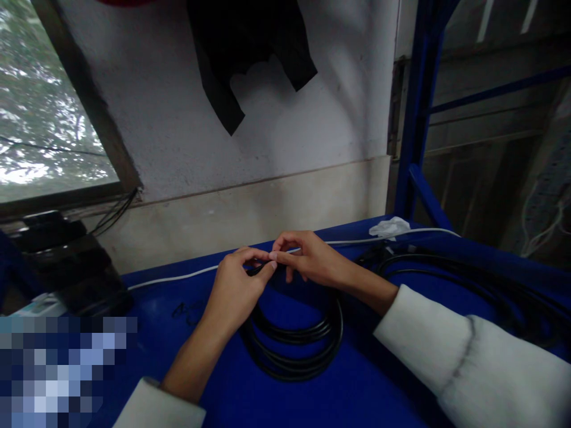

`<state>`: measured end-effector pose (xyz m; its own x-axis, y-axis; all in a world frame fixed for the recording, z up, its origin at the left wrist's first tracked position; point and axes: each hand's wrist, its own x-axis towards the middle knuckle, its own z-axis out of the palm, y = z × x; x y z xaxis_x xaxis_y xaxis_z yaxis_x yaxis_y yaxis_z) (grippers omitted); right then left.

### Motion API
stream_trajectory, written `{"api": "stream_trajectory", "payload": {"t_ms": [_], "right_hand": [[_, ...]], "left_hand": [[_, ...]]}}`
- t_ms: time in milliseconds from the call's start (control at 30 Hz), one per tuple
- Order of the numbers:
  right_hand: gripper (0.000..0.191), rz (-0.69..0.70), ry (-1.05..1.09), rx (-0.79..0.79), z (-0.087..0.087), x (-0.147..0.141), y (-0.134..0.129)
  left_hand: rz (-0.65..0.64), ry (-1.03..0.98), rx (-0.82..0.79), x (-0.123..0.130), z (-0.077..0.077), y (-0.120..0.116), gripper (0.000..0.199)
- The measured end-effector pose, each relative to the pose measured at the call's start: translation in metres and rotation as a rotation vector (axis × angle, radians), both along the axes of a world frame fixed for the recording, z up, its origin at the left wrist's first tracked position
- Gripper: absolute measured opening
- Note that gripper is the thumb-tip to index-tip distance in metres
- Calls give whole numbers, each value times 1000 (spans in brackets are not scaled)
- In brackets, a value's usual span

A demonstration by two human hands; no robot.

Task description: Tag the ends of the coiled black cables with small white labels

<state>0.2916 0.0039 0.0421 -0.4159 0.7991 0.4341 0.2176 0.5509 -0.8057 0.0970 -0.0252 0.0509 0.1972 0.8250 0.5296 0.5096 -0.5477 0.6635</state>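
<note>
A coil of black cable (pixel 297 371) hangs or lies in several loops below my two hands on the blue tabletop (pixel 276 407). My left hand (pixel 238 285) is closed at the top of the coil, with a bit of black showing between thumb and forefinger. From the right, my right hand (pixel 310 258) meets it, thumb and forefinger pinched together at the left fingertips. Whatever small thing sits in that pinch is too small or hidden to name. The fingers cover the top of the loops.
More black cable (pixel 446 261) lies coiled at the right. A white cord (pixel 178 277) runs along the table's back, near a crumpled white tissue (pixel 389 227). Black equipment (pixel 71 261) stands at the left below the window. A blue post (pixel 414 119) rises at the back right.
</note>
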Motion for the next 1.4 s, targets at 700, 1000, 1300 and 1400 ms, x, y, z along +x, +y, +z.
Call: {"api": "stream_trajectory", "payload": {"t_ms": [700,1000,1300,1400], "right_hand": [[20,-89,-29,7,6,-1,-2],[18,-123,-41,18,5,-2,-2],[14,-86,-25,40,8,-3,-4],[9,-51,-3,26,7,-5,-6]], "left_hand": [[3,-23,13,4,2,-2,19],[4,-40,14,5,2,-2,22],[34,-32,36,5,3,-4,26],[32,-30,30,5,3,-4,30]]}}
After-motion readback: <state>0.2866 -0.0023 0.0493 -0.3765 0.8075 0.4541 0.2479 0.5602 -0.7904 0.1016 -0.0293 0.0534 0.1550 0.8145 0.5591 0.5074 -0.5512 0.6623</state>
